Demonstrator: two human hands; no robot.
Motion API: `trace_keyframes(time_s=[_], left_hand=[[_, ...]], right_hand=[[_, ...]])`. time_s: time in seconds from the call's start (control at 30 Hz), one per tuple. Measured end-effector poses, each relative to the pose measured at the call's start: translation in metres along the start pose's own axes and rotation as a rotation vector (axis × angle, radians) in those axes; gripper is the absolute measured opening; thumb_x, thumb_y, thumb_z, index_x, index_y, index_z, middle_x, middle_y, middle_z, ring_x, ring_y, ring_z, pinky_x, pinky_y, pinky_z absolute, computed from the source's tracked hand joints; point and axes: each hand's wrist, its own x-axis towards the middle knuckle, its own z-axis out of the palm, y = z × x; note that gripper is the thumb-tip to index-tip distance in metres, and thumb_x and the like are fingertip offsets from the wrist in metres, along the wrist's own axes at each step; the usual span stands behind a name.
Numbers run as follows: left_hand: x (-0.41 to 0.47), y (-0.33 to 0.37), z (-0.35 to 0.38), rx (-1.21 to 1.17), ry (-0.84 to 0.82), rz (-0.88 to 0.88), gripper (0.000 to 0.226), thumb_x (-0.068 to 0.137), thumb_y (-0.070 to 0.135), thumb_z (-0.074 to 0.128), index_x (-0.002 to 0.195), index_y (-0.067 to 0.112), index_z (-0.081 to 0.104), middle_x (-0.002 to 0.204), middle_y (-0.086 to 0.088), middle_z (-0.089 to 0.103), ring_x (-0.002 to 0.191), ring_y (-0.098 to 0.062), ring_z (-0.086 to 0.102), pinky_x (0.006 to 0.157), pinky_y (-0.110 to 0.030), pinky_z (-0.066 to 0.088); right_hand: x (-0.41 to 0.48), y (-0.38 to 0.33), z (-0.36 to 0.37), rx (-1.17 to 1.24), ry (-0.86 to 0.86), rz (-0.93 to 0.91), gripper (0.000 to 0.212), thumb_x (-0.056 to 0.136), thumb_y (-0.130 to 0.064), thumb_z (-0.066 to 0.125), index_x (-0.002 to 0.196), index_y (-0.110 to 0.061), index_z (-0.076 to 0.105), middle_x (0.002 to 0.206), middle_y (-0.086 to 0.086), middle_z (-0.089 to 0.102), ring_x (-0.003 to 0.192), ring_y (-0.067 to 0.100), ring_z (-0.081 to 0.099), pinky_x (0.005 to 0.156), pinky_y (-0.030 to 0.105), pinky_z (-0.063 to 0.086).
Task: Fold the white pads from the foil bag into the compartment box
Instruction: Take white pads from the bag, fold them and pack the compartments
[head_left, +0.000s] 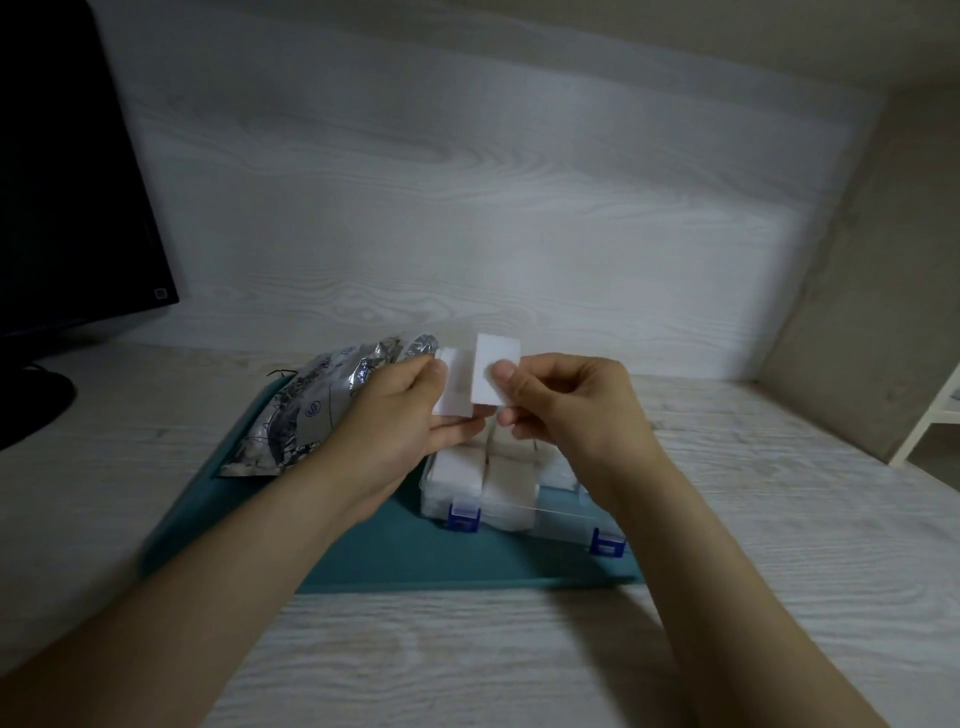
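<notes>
My left hand (400, 410) pinches one white pad (454, 389) between thumb and fingers. My right hand (561, 400) pinches a second white pad (493, 364), held upright just right of the first. Both pads hover above the clear compartment box (561, 512) with blue latches, which holds several white pads. The silver foil bag (311, 405) lies to the left, partly behind my left hand.
Box and bag sit on a teal mat (395, 551) on a pale wood-grain table (467, 654). A dark monitor (67, 171) stands at the far left. A wood-grain wall rises behind. A white shelf frame (930, 421) shows at the right edge.
</notes>
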Motion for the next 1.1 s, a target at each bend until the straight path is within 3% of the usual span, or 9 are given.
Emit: trace_keyframes(time_s=[0.17,0.3,0.5,0.6,0.7,0.83,0.93,1.03,1.1], left_hand=[[-0.001,0.001,0.004,-0.071,-0.034,-0.054,0.032,0.115,0.018,0.040,0.125,0.004,0.067,0.117,-0.018,0.078,0.108,-0.031,0.076,0.098,-0.042,0.062],[-0.002,0.002,0.004,-0.103,-0.061,-0.073,0.035,0.116,0.017,0.036,0.128,-0.003,0.063,0.118,-0.020,0.077,0.111,-0.034,0.075,0.101,-0.047,0.060],[-0.005,0.002,0.006,-0.079,-0.146,-0.039,0.041,0.116,0.021,0.036,0.125,-0.010,0.061,0.120,-0.025,0.075,0.114,-0.036,0.074,0.099,-0.046,0.060],[-0.004,-0.001,0.005,-0.032,-0.150,0.000,0.040,0.116,0.019,0.037,0.127,-0.010,0.062,0.122,-0.025,0.074,0.117,-0.032,0.073,0.096,-0.039,0.062],[-0.004,0.000,0.003,-0.015,-0.114,-0.009,0.037,0.116,0.020,0.037,0.130,-0.003,0.063,0.120,-0.022,0.076,0.111,-0.033,0.075,0.082,-0.032,0.064],[-0.003,-0.001,-0.001,0.011,-0.152,-0.035,0.036,0.116,0.019,0.036,0.133,0.001,0.063,0.122,-0.024,0.074,0.113,-0.037,0.073,0.090,-0.042,0.062],[-0.004,-0.001,-0.001,-0.006,-0.175,-0.079,0.028,0.114,0.011,0.039,0.128,-0.001,0.061,0.110,-0.022,0.073,0.100,-0.034,0.072,0.081,-0.040,0.060],[-0.004,-0.001,0.000,0.062,-0.180,-0.056,0.027,0.111,0.002,0.039,0.120,0.000,0.064,0.095,-0.014,0.069,0.088,-0.024,0.067,0.076,-0.038,0.060],[-0.003,-0.001,0.000,0.098,-0.197,-0.035,0.032,0.110,-0.001,0.038,0.128,0.002,0.064,0.106,-0.019,0.072,0.093,-0.026,0.065,0.081,-0.039,0.060]], right_hand=[[0.000,0.002,0.008,0.047,-0.019,0.047,0.023,0.091,-0.003,0.078,0.103,0.015,0.070,0.080,0.029,0.075,0.067,0.029,0.076,0.062,0.030,0.063],[-0.001,0.002,0.010,-0.044,-0.002,0.013,0.020,0.087,-0.005,0.083,0.096,0.004,0.068,0.076,0.025,0.075,0.064,0.030,0.076,0.060,0.035,0.064],[-0.003,0.003,0.013,-0.275,0.042,-0.043,0.030,0.080,-0.019,0.093,0.091,-0.010,0.067,0.069,0.009,0.076,0.054,0.018,0.069,0.054,0.028,0.054],[-0.002,0.008,0.011,-0.599,0.104,-0.261,0.045,0.073,-0.035,0.095,0.101,-0.026,0.061,0.083,-0.007,0.073,0.070,0.004,0.063,0.065,0.017,0.048],[-0.003,0.009,0.013,-0.750,-0.020,-0.517,0.061,0.068,-0.034,0.097,0.117,-0.026,0.061,0.113,-0.009,0.062,0.099,0.002,0.055,0.081,0.008,0.042],[-0.002,0.012,0.014,-0.797,-0.061,-0.621,0.056,0.072,-0.027,0.095,0.118,-0.022,0.065,0.116,-0.011,0.070,0.108,0.012,0.062,0.089,0.034,0.052],[-0.003,0.008,0.012,-0.796,-0.056,-0.614,0.059,0.072,-0.023,0.094,0.123,-0.022,0.063,0.117,-0.015,0.070,0.108,0.011,0.065,0.091,0.040,0.053],[-0.004,0.004,0.009,-0.674,-0.114,-0.514,0.063,0.075,-0.018,0.090,0.130,-0.026,0.061,0.117,-0.015,0.072,0.110,0.005,0.067,0.091,0.022,0.051],[-0.004,0.000,0.006,-0.575,-0.103,-0.427,0.054,0.083,-0.015,0.082,0.131,-0.030,0.064,0.112,-0.013,0.075,0.108,0.007,0.069,0.090,0.026,0.051]])
